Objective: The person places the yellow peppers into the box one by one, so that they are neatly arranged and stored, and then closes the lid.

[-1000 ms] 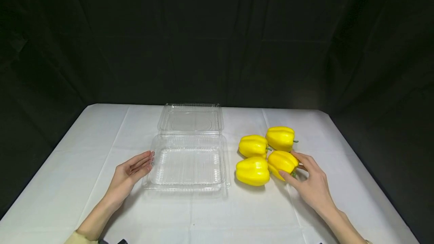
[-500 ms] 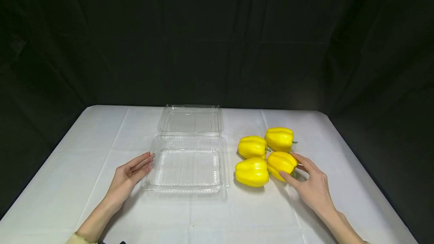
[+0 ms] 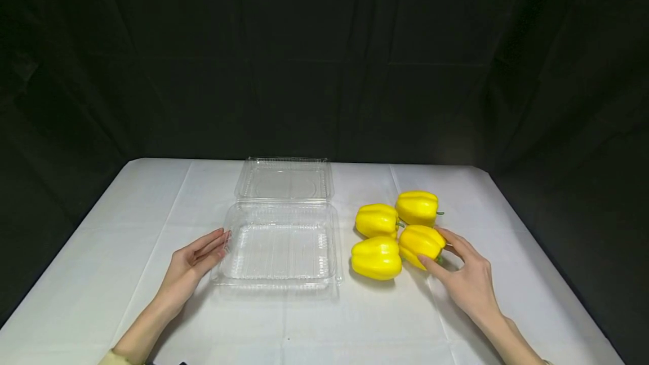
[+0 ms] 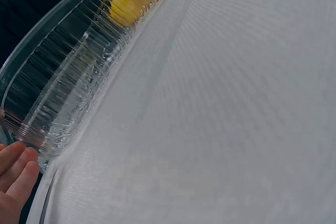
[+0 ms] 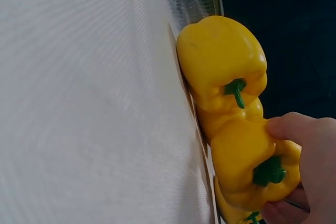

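A clear plastic clamshell box [image 3: 276, 283] lies open on the white table, its lid [image 3: 284, 180] folded back flat. My left hand [image 3: 201, 252] rests beside the box with straight fingers [image 4: 17, 171] touching its ribbed left wall [image 4: 68, 103]. Several yellow bell peppers lie in a cluster right of the box. My right hand [image 3: 458, 272] grips the near-right pepper [image 3: 419, 242], thumb on its front and fingers behind it; the right wrist view shows this pepper [image 5: 244, 161] by its green stem end. The near-left pepper [image 3: 376, 258] touches it.
Two more peppers lie behind, one at back left [image 3: 376, 220] and one at back right [image 3: 417, 207]. A white cloth [image 3: 127, 213] covers the table. Black curtains hang behind and at both sides. The table edges drop off left and right.
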A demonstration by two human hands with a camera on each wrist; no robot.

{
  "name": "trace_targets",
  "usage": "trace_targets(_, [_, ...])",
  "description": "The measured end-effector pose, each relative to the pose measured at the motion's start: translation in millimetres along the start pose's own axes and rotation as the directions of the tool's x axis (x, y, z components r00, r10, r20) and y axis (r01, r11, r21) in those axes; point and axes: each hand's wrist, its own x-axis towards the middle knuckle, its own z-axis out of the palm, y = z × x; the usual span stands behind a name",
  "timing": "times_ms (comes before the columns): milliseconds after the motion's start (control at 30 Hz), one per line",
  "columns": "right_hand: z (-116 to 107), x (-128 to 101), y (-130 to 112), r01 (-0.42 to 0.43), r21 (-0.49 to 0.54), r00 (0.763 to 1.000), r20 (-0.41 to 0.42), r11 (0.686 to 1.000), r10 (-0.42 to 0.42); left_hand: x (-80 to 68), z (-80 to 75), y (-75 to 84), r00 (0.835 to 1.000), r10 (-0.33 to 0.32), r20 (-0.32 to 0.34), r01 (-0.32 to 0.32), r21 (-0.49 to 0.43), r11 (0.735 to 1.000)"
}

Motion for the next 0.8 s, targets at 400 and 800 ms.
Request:
trace_targets(400, [0.2,0.8,1.0,-0.004,0.013,1.000,-0.018,1.000,0.004,-0.8,-1.0,0.9,1.000,-0.010,-0.001,0.010,0.009,1.000])
trace_targets(800, [-6.8,5.7,-4.0,0.020,0.069,1.000,-0.016,0.997,-0.019,-0.5,-0.6,2.2,1.000,-0.020,0.002,0.020,0.009,1.000])
